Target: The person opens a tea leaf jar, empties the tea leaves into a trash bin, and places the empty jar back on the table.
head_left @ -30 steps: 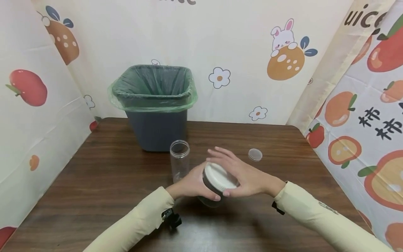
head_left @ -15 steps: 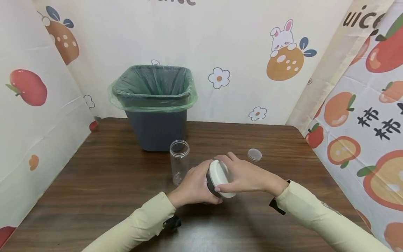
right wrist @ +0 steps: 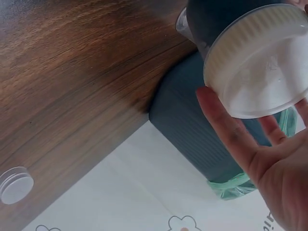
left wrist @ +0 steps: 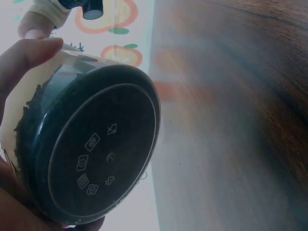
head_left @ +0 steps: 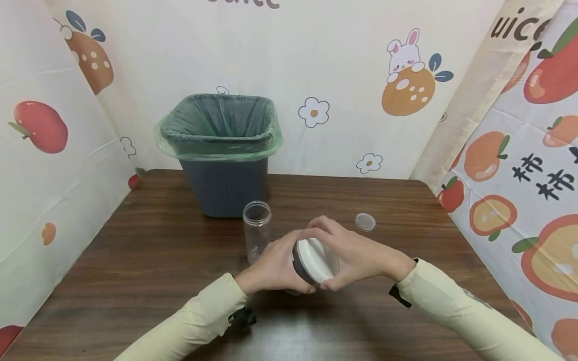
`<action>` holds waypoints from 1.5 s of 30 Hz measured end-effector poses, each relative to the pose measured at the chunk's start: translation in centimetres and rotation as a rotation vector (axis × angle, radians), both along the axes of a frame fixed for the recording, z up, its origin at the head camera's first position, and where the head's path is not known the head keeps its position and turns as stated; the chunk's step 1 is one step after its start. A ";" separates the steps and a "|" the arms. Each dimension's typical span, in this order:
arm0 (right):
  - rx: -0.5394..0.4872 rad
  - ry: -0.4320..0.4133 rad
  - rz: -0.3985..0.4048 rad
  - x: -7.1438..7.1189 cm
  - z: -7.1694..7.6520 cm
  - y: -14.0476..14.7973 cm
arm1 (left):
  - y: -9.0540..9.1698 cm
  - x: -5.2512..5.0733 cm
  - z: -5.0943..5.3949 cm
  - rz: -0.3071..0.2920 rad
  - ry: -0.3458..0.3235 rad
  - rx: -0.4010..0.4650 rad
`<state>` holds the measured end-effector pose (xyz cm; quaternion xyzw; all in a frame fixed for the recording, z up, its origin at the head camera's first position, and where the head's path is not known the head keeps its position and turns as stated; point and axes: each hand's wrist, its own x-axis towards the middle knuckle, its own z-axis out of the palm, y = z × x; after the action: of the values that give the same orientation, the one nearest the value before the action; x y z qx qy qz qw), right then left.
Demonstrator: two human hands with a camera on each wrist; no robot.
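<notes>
A jar with a white ribbed lid (head_left: 317,260) is held tilted above the table, its lid facing right. My left hand (head_left: 274,265) grips the jar's body; in the left wrist view the jar's dark round base (left wrist: 101,149) shows, with dark contents behind the clear wall. Fingers and thumb of my right hand (head_left: 358,253) are curled round the rim of the lid, which the right wrist view shows as a white lid (right wrist: 264,72) with fingertips at its edge. Just behind my left hand stands an uncovered clear plastic jar (head_left: 257,233).
A dark bin (head_left: 226,185) with a green liner stands at the back left of the brown table (head_left: 135,260). To the right behind my right hand lies a small clear round lid (head_left: 365,221). Printed cloth hangs behind and at both sides.
The held jar first tipped further to the right, then came back slightly. My right hand's fingers, more spread over the lid a second ago, now curl round its rim.
</notes>
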<state>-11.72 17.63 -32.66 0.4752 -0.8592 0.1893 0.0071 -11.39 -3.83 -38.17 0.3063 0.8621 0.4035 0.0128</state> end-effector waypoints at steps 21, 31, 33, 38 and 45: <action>-0.067 -0.295 -0.190 0.8 0.7 -0.6 | -0.6 -0.2 0.3 -0.034 -0.053 0.006; 0.073 -0.494 -0.443 0.8 0.3 -1.5 | 0.1 0.2 0.2 -0.028 0.042 -0.056; 0.053 -0.495 -0.417 0.8 0.1 -1.5 | 0.1 0.2 0.1 -0.029 0.055 -0.061; 0.009 -0.458 -0.336 0.9 0.0 -1.3 | 0.0 0.1 0.2 -0.040 0.047 -0.053; -0.027 -0.325 -0.149 0.8 -0.4 -1.0 | -0.3 0.0 0.2 -0.047 0.011 -0.062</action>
<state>-10.90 16.67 -33.03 0.3732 -0.8792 0.2743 -0.1115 -11.36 -4.08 -38.02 0.3282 0.8667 0.3747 0.0272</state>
